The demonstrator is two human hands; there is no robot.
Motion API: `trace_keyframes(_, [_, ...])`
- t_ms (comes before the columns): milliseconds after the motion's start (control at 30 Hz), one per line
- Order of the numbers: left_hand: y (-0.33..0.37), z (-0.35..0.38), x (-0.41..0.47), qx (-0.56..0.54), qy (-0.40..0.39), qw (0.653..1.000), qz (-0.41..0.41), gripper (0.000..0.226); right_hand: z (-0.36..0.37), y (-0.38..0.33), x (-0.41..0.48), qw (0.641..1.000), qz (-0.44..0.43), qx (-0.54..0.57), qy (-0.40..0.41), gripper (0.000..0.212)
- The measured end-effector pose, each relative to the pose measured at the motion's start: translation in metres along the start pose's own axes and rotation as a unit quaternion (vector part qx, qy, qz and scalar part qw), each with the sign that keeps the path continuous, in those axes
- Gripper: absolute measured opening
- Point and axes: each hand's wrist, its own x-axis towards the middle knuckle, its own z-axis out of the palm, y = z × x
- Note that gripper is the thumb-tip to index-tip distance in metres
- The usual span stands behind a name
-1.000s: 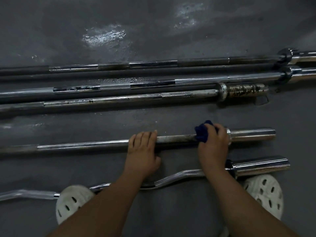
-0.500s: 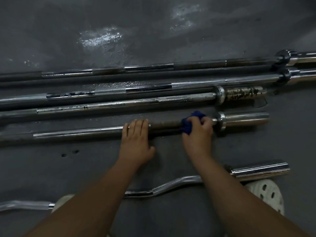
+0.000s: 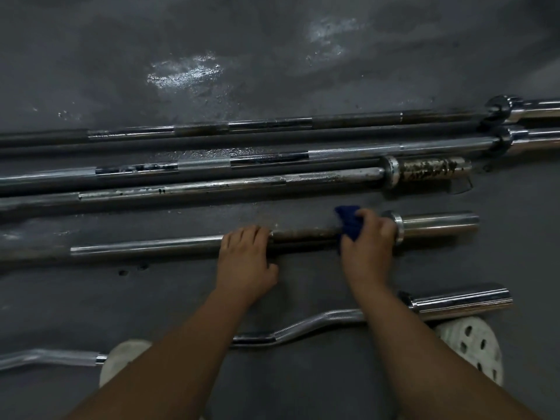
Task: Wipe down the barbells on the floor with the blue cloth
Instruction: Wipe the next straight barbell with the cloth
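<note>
Left hand (image 3: pixel 245 262): fingers laid side by side across the shaft of the short straight barbell (image 3: pixel 145 245), thumb splayed toward the person on the near side; it presses on the bar and does not wrap it. Right hand (image 3: pixel 368 247): clamped on the blue cloth (image 3: pixel 348 222), which is bunched against the same shaft just inboard of the collar (image 3: pixel 397 225). The two hands are apart, with a dull brown stretch of shaft exposed between them. Beyond the collar, the polished sleeve (image 3: pixel 439 222) of this barbell extends to the right.

Far side of the short straight barbell: a rusty barbell (image 3: pixel 212 189) with a corroded, speckled sleeve (image 3: pixel 430 169) lies roughly parallel. Past it lie two long barbells (image 3: pixel 348 151) (image 3: pixel 272 124), close together, their right ends cut off by the frame edge.

Near side of the short straight barbell: a chromed curl bar (image 3: pixel 303 327), partly hidden under both forearms, its sleeve (image 3: pixel 460 301) pointing right. Two white perforated shoes (image 3: pixel 475 344) (image 3: pixel 121 359) sit nearer the person than the curl bar, one at each side.

All bars rest on a dark grey floor (image 3: pixel 303 283), which shows glossy patches (image 3: pixel 185 72) beyond the farthest barbell.
</note>
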Motion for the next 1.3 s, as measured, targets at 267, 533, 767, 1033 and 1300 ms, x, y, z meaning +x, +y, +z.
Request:
trace_keyframes(267, [0.009,0.004,-0.027,0.014,0.009,1.000,-0.006,0.054,0.002,0.000,-0.047,0.991,-0.048,0.006,-0.124,0.046])
trace_keyframes(533, [0.017,0.020,-0.063,0.042,-0.073,0.996,0.020,0.102,0.002,-0.008,-0.070,0.980,-0.040,-0.018,-0.193,0.053])
trace_keyframes(767, [0.021,0.026,-0.082,0.015,-0.060,0.998,0.003,0.104,-0.014,0.011,-0.068,0.992,0.092,-0.060,-0.061,0.051])
trace_keyframes(1033, [0.024,0.038,-0.115,-0.007,-0.056,0.998,0.015,0.097,-0.006,-0.002,-0.087,0.968,-0.068,-0.143,-0.195,0.055])
trace_keyframes(1300, [0.026,0.033,-0.083,-0.014,-0.053,0.998,0.002,0.096,-0.005,0.003,-0.080,0.993,0.032,-0.075,-0.082,0.057])
